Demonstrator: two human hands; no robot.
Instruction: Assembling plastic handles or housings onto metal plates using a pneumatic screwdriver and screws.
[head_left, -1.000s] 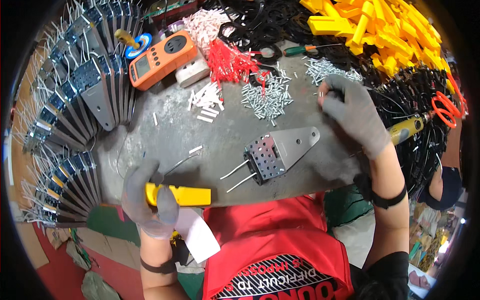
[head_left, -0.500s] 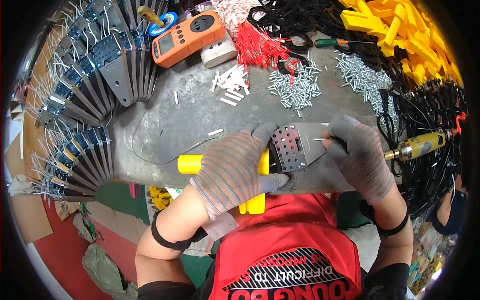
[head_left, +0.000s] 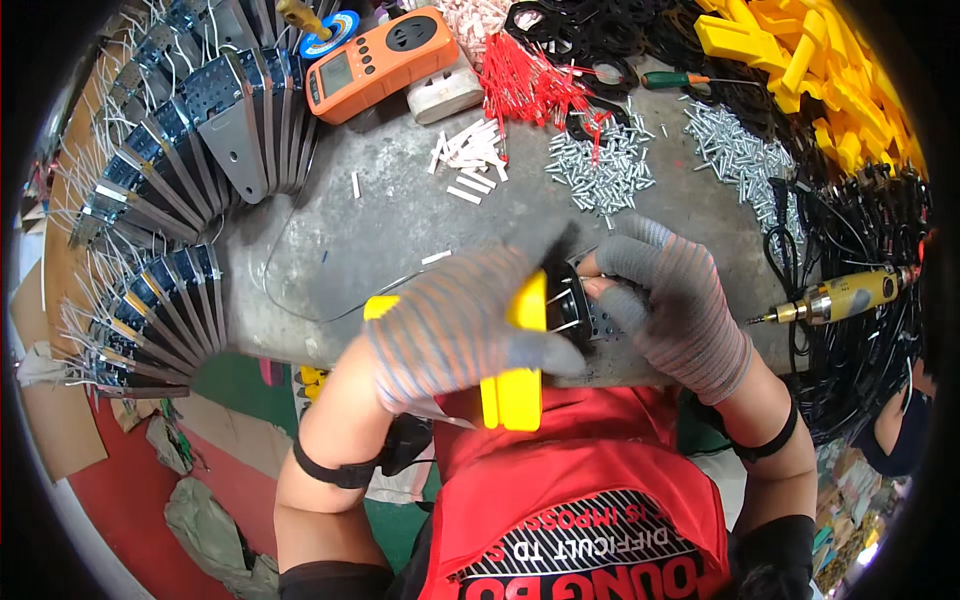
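My left hand [head_left: 450, 330], in a grey striped glove, is wrapped round a yellow plastic handle [head_left: 515, 398], its thumb stretched along the near side and its fingertips blurred. From the handle's right side sticks a black part [head_left: 568, 305] with thin metal prongs. Against that part, the gloved right hand [head_left: 690, 310] has its bare thumb and forefinger tips pinched together; whatever is between them is too small to make out. A perforated metal plate [head_left: 604, 326] shows only in part under the right fingers.
Behind my hands lie screws [head_left: 600, 170], white sleeves [head_left: 470, 150], red-tipped parts [head_left: 525, 85] and an orange meter [head_left: 375, 65]. An electric screwdriver [head_left: 840, 297] rests at right among black cables, below yellow handles [head_left: 800, 60]. Finished-looking metal plates with wires [head_left: 235, 130] stand in rows at left.
My right hand has moved left, from over the metal plate to the black part beside the yellow handle. The plate has turned and is now mostly covered. My left fingers have shifted.
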